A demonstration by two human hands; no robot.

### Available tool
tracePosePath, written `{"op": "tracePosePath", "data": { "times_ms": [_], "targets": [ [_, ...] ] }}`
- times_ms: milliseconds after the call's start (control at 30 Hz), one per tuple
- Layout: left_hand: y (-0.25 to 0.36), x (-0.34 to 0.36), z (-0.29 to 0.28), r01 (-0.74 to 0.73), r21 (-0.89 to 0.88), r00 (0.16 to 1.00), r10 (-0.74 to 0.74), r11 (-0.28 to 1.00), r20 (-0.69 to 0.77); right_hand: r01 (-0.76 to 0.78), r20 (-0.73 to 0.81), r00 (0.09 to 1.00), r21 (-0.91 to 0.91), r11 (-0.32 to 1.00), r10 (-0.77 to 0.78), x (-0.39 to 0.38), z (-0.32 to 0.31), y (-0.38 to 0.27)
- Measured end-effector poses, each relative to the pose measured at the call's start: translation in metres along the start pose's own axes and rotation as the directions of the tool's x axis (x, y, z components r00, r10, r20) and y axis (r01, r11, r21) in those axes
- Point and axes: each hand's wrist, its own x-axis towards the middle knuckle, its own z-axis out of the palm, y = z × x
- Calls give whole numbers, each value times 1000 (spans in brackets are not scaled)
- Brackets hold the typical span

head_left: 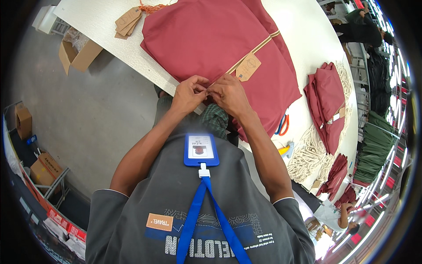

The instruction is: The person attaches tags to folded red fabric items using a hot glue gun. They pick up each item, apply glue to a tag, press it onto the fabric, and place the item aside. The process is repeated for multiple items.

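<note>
A large dark-red fabric piece (193, 39) is spread over the white table, its near edge hanging toward my lap. Across it runs a gold-and-dark striped strip (259, 47), and a brown cardboard tag (248, 67) lies beside that strip. At the strip's near end, my left hand (189, 94) and my right hand (228, 93) meet, fingertips almost touching. Both are closed in a pinch at the fabric's edge. Whatever sits between the fingertips is too small and covered to make out.
Brown tags (128, 22) and orange strings (151, 8) lie at the far left. To the right are orange-and-blue-handled scissors (284, 125), a yellow-and-grey tool (285, 149), pale cord (307, 154) and folded red fabric (326, 105). An open carton (85, 55) stands on the floor. Other people work farther off.
</note>
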Motion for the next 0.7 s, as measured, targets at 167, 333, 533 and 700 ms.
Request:
{"op": "tracePosePath", "data": {
  "times_ms": [167,333,533,700],
  "targets": [
    [3,0,1,-41,101,999,43,994,-21,-54,20,998,-10,998,54,-1,-1,-5],
    [5,3,0,-65,77,998,65,995,5,-67,22,997,-23,997,68,0,-1,-9],
    [13,-5,0,-74,-89,997,73,993,-18,-202,26,979,38,979,201,-1,1,-4],
    [19,-23,-24,4,62,1000,-4,998,13,-250,-49,966,97,963,255,-5,3,-2]
  ]
}}
